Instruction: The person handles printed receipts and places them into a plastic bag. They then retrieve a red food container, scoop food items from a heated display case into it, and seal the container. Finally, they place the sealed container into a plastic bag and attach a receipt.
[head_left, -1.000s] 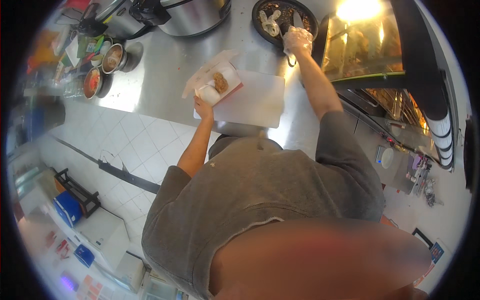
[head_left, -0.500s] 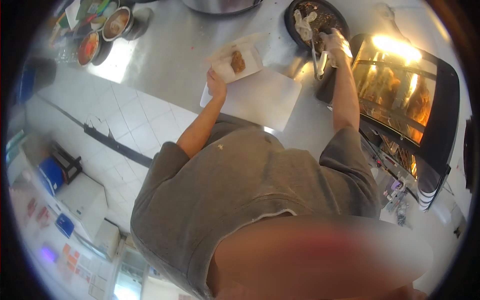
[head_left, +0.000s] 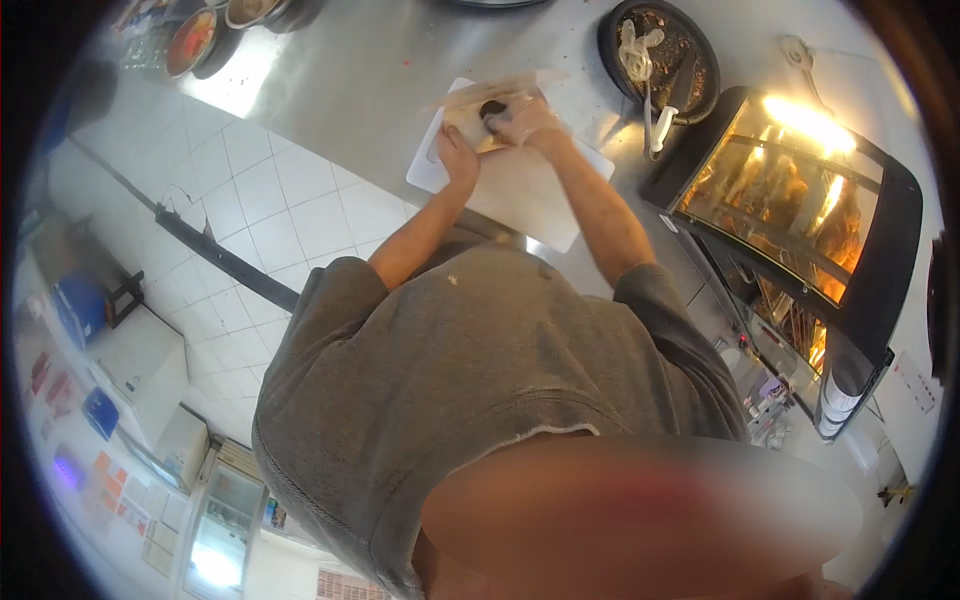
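Observation:
A pale flat wrap (head_left: 470, 125) lies at the far end of a white cutting board (head_left: 525, 195) on the steel counter (head_left: 350, 80). A dark piece of food (head_left: 492, 107) sits on the wrap. My left hand (head_left: 455, 152) grips the wrap's near edge. My right hand (head_left: 527, 120), in a thin clear glove, is closed over the dark piece from the right. Both hands are close together above the board. What lies under my fingers is hidden.
A dark round pan (head_left: 690, 50) holding food and pale tongs (head_left: 650, 90) stands at the back right. A lit heated display cabinet (head_left: 800, 210) fills the right side. Bowls of sauce (head_left: 195, 40) stand at the far left. White floor tiles (head_left: 260, 200) lie left of the counter.
My right hand has come back from the dark pan to the wrap on the board. My left hand has stayed on the wrap. The view has shifted, so the counter sits higher in the picture.

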